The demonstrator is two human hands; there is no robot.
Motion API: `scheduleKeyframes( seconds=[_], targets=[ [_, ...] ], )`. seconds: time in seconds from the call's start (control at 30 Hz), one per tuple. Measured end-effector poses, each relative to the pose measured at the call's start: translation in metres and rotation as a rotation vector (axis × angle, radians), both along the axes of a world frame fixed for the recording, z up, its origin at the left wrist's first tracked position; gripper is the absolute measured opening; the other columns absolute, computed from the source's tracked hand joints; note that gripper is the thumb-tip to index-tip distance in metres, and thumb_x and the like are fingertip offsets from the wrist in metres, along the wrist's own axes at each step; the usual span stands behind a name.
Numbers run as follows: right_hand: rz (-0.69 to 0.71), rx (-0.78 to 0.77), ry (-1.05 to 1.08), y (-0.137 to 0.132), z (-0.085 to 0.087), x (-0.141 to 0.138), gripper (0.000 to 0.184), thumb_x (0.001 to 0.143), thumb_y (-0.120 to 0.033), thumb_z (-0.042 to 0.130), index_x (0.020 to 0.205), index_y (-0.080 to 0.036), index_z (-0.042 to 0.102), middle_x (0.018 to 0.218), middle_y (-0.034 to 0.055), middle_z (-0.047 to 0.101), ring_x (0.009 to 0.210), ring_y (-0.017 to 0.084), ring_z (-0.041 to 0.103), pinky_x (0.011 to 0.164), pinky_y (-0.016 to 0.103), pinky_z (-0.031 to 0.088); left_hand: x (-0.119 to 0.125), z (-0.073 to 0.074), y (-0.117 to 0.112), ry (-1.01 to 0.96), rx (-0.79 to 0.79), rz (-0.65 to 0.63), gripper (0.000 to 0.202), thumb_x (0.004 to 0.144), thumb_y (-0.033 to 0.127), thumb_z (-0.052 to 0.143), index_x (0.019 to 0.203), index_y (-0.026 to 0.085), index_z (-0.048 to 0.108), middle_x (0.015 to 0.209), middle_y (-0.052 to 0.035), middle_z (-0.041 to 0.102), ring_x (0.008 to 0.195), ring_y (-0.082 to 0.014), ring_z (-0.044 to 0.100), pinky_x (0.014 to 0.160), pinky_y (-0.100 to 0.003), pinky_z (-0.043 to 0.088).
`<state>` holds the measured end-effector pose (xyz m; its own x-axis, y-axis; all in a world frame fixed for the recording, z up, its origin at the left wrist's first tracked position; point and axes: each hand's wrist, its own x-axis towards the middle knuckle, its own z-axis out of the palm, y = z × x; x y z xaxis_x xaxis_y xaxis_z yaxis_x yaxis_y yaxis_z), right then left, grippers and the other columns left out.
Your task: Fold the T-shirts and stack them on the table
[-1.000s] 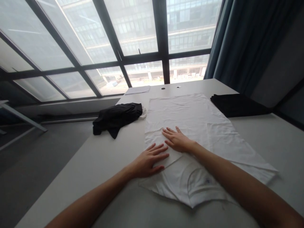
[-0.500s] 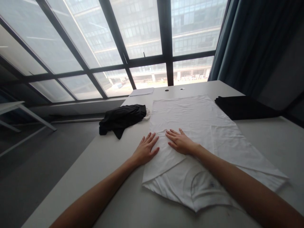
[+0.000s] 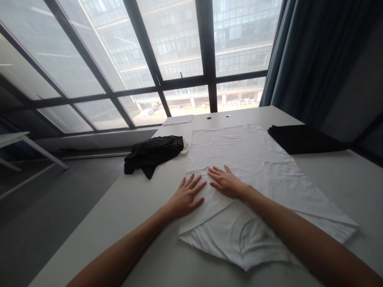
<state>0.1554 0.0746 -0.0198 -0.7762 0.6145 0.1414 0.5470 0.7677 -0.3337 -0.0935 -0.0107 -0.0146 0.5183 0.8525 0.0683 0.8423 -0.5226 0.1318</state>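
Note:
A white T-shirt (image 3: 230, 149) lies spread on the white table (image 3: 134, 207), its neckline toward me and its hem toward the window. The left sleeve side is folded inward over the body, and a folded edge also shows on the right. My left hand (image 3: 187, 195) rests flat on the shirt's left edge with its fingers spread. Just to the right of it, my right hand (image 3: 226, 181) presses palm down on the folded part, fingers stretched out. Neither hand grasps the fabric. My right forearm covers part of the collar area.
A crumpled black garment (image 3: 154, 153) lies at the table's left edge, with a bit of white cloth beside it. Folded black cloth (image 3: 305, 139) is on the right. White sheets (image 3: 178, 120) lie at the far end, near two round table holes. A blue curtain (image 3: 287, 59) hangs at right.
My left hand has slid slightly right and toward me over the shirt, closer to my right hand. My right hand stays almost in place. The view has tilted up a little.

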Motion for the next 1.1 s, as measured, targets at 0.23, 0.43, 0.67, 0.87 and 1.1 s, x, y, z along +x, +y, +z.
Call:
scheduleKeyframes(
  seconds=[0.23,0.43,0.67,0.87,1.1],
  targets=[
    [0.007,-0.006,0.014,0.002,-0.004,0.0,0.06,0.104,-0.05,0.032,0.156,-0.021,0.032,0.163,0.0111,0.029,0.151,0.027,0.022,0.118,0.065,0.01,-0.002,0.001,0.004,-0.114,0.055,0.097,0.055,0.102,0.043,0.045,0.155,0.03,0.037,0.162,-0.0049,0.032,0.152,-0.03,0.019,0.122,-0.058,0.012],
    [0.005,-0.006,0.011,0.002,-0.003,-0.001,0.058,0.104,-0.048,0.033,0.156,-0.022,0.034,0.163,0.0114,0.029,0.151,0.028,0.022,0.119,0.064,0.01,-0.007,-0.007,0.012,-0.073,0.046,0.211,0.055,0.101,0.044,0.045,0.153,0.026,0.041,0.163,-0.0085,0.03,0.152,-0.032,0.018,0.119,-0.061,0.019],
    [0.004,-0.015,0.017,0.001,-0.002,-0.001,0.059,0.104,-0.048,0.033,0.156,-0.02,0.034,0.163,0.0116,0.029,0.151,0.028,0.022,0.119,0.065,0.009,-0.005,-0.007,0.01,0.004,0.036,0.206,0.057,0.101,0.045,0.046,0.154,0.025,0.04,0.164,-0.0089,0.027,0.152,-0.0345,0.015,0.118,-0.063,0.019],
    [0.001,-0.016,0.012,0.001,0.0,-0.001,0.059,0.104,-0.048,0.033,0.156,-0.02,0.033,0.163,0.0116,0.029,0.151,0.028,0.023,0.118,0.065,0.01,-0.005,-0.006,0.01,-0.051,0.076,0.176,0.057,0.102,0.044,0.044,0.156,0.027,0.035,0.165,-0.0066,0.025,0.153,-0.0302,0.015,0.121,-0.059,0.016],
    [-0.001,-0.017,0.013,0.002,-0.003,-0.001,0.059,0.104,-0.049,0.033,0.156,-0.021,0.033,0.163,0.0117,0.029,0.151,0.028,0.022,0.119,0.064,0.009,-0.004,-0.008,0.01,0.004,0.02,0.162,0.057,0.103,0.048,0.042,0.156,0.03,0.035,0.165,-0.0057,0.023,0.153,-0.0323,0.014,0.12,-0.059,0.018]
  ],
)
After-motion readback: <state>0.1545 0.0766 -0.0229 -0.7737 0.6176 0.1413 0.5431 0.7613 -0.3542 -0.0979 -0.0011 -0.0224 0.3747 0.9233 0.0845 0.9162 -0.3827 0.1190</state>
